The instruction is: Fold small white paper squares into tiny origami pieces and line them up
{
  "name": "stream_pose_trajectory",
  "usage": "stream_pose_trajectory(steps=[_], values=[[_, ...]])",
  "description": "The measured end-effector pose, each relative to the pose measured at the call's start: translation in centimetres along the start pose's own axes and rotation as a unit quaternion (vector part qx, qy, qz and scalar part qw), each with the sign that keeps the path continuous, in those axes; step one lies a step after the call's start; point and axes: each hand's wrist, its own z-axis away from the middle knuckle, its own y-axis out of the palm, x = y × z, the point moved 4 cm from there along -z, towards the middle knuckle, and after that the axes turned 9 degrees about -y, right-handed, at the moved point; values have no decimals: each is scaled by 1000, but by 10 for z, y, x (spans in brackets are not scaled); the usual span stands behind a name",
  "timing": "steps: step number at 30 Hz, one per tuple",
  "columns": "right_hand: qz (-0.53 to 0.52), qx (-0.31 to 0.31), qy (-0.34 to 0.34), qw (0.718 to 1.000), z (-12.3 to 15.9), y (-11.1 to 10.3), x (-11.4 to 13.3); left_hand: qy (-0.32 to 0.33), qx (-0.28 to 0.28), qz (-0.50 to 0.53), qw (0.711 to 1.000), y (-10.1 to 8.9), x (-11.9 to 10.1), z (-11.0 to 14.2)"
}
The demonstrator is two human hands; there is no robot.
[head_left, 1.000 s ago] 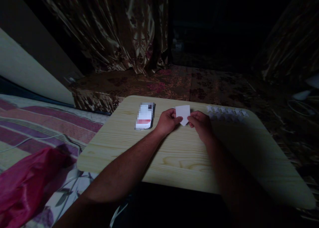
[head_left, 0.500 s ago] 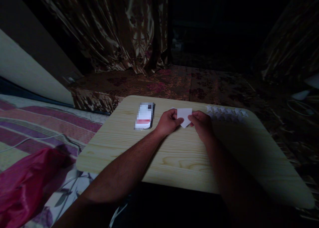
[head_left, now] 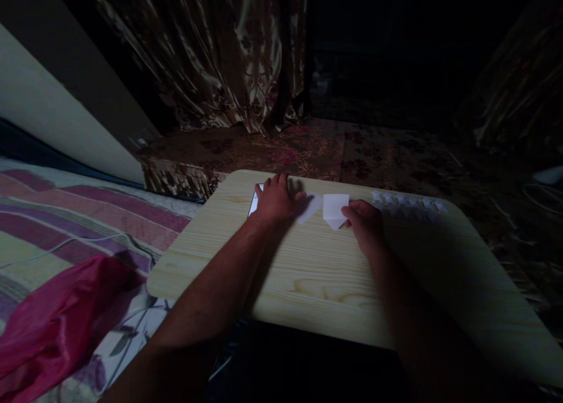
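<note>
My right hand pinches the right edge of a small white folded paper, whose lower end comes to a point. My left hand is spread, fingers apart, over a phone and covers most of it; only the phone's left side shows. Whether the fingers touch the phone, I cannot tell. Between my hands a second white paper piece lies on the wooden table. Several small folded white paper pieces are lined up in rows beyond my right hand.
A bed with a striped cover is left of the table, with a pink cloth and a white cable on it. Patterned curtains hang behind. The room is dim.
My left hand has let go of the folded paper and moved left over the phone, opening its fingers. My right hand still holds the paper. The second paper piece now shows. The view has shifted slightly.
</note>
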Motion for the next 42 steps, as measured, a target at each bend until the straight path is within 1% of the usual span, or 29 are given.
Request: stream_pose_trajectory(steps=[2, 6, 9, 12, 16, 18, 21, 23, 26, 30, 34, 42], values=[[0, -2, 1, 1000, 0, 0, 0, -14, 15, -37, 999, 1, 10, -6], [-4, -7, 0, 1000, 0, 0, -2, -24, 36, -47, 998, 3, 23, -16], [7, -3, -5, 1000, 0, 0, -1, -30, 48, -36, 998, 3, 27, -19], [16, 3, -5, 1000, 1, 0, 2, -36, 50, -33, 998, -1, 27, -16], [20, 11, 1, 1000, 1, 0, 5, -26, 56, -50, 997, -10, 23, 3], [26, 7, 3, 1000, 1, 0, 4, -12, 47, -60, 997, -15, 17, 16], [24, 0, -1, 1000, 1, 0, 1, 33, 38, -55, 997, -18, 3, 39], [14, -10, -14, 1000, 0, -1, -2, 66, 49, -40, 996, -17, -8, 55], [25, -17, -17, 999, 0, -2, -5, 91, 69, -25, 993, -11, -20, 77], [40, -21, -18, 999, -1, -3, -6, 97, 78, -25, 992, -6, -23, 100], [33, -18, -18, 999, 0, -2, -5, 103, 79, -11, 991, -2, -20, 110], [8, -19, -13, 1000, -1, -1, -8, 107, 107, -26, 988, 0, -18, 107]])
